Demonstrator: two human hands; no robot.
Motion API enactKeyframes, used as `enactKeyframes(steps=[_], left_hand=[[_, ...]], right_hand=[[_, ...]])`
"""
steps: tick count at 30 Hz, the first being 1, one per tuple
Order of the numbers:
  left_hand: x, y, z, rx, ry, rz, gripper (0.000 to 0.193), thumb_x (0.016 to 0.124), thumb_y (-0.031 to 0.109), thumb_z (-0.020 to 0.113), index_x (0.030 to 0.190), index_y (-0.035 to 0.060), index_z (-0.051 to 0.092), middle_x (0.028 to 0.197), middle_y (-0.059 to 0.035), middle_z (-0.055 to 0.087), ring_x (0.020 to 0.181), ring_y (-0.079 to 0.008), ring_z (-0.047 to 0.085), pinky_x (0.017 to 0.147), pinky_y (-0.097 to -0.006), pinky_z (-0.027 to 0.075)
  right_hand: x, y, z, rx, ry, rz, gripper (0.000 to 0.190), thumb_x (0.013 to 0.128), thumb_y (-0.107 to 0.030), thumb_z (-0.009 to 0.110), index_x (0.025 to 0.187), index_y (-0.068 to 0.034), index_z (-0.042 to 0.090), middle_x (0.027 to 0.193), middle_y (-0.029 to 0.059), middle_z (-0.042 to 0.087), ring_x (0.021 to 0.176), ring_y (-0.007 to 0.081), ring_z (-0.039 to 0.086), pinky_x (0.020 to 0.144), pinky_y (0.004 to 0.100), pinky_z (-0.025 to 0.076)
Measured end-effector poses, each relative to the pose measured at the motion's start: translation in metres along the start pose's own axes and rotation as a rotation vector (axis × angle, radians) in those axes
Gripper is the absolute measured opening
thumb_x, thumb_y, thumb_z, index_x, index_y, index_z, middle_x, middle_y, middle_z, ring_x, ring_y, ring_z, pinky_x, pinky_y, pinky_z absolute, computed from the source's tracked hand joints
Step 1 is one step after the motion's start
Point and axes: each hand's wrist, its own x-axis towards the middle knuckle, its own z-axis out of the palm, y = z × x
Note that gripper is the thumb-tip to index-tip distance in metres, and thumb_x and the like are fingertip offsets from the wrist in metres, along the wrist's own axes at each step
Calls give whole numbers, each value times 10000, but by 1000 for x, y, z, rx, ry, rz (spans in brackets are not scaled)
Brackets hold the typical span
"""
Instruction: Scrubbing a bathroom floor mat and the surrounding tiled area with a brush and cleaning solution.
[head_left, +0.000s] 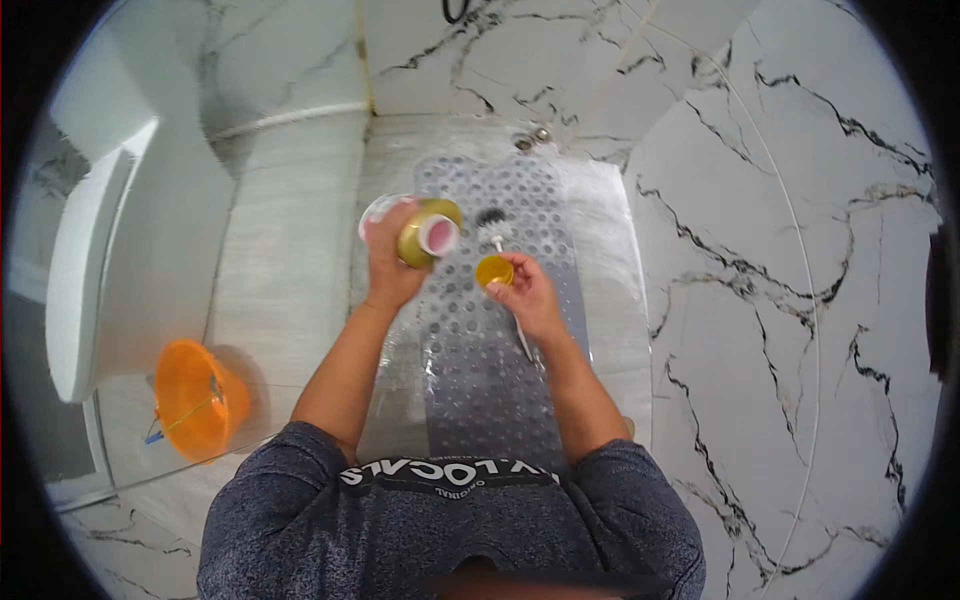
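My left hand (394, 262) is wrapped around a plastic bottle (420, 244) with a yellow-gold body. The bottle leans to the right, and pink shows in its white-rimmed mouth. Just right of it, my right hand (529, 292) pinches a small yellow cap (495, 272) by its rim, its hollow side facing up. The cap and the bottle mouth are apart. Below them a scrub brush (495, 227) with dark and white bristles lies on a grey bath mat (487, 375); my right hand hides part of its white handle.
An orange bucket (201, 401) stands at the left, beyond a glass panel's edge. A white toilet or basin (97, 277) is farther left. Metal fittings (532, 139) sit on the floor near the far wall. A thin white cable or hose (802, 247) runs down the marbled wall (720, 360) at right.
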Motion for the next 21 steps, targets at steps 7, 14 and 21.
enactKeyframes(steps=[7,14,21], left_hand=[[-21,-35,-4,-327,97,-519,704,588,-37,726,1217,78,432,1139,-75,517,1035,-186,514,866,-288,439],[-41,-51,-3,-177,-21,-665,718,568,-39,714,1217,87,434,1108,-63,532,995,-165,532,853,-284,445],[-55,-51,-3,-319,-263,-700,704,533,-61,701,1180,82,467,1099,-49,549,1029,-159,521,897,-285,417]], right_hand=[[-13,8,-185,-1021,43,339,481,633,-183,766,1068,-90,582,955,124,608,894,265,583,791,345,460],[-26,-34,-232,-1810,80,473,561,638,-273,761,1128,-109,543,1070,144,524,924,323,563,785,423,464],[29,-48,-110,-810,399,330,512,683,-335,735,1046,-42,524,968,155,563,868,296,571,736,384,464]])
